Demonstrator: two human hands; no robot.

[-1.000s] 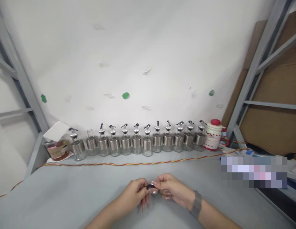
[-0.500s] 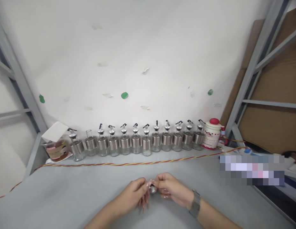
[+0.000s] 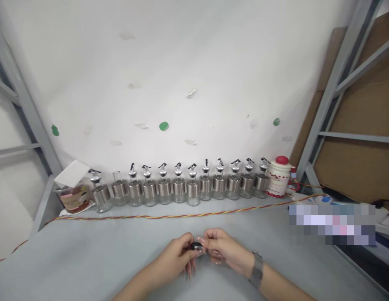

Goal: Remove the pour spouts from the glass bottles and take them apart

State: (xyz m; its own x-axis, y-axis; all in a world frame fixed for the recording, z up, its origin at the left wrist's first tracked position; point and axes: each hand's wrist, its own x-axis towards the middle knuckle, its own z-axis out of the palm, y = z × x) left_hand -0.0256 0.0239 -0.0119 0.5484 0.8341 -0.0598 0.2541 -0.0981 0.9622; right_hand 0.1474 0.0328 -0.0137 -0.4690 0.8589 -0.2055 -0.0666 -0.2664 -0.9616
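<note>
Low in the middle of the view, a small black and silver pour spout (image 3: 197, 246) is held between both hands, partly covered by fingers. My left hand (image 3: 175, 256) is closed round its left side, with the thumb along the near edge. The fingertips of my right hand (image 3: 225, 247), which wears a watch on the wrist, pinch its right end. Behind them stands a row of glass oil bottles (image 3: 192, 189) with steel sleeves. Most carry silver spouts with black levers; one bottle (image 3: 119, 190), second from the left, has a bare glass neck.
A twisted red and yellow cord (image 3: 169, 216) crosses the grey table (image 3: 97, 251) between hands and bottles. A jar with a brown label (image 3: 75, 198) stands at far left. A white and red canister (image 3: 278, 177) ends the row at right, with blurred-out items nearby.
The pour spout has turned in my fingers, so its black part now points left. My left thumb has shifted down to its near side. The bottles stay put.
</note>
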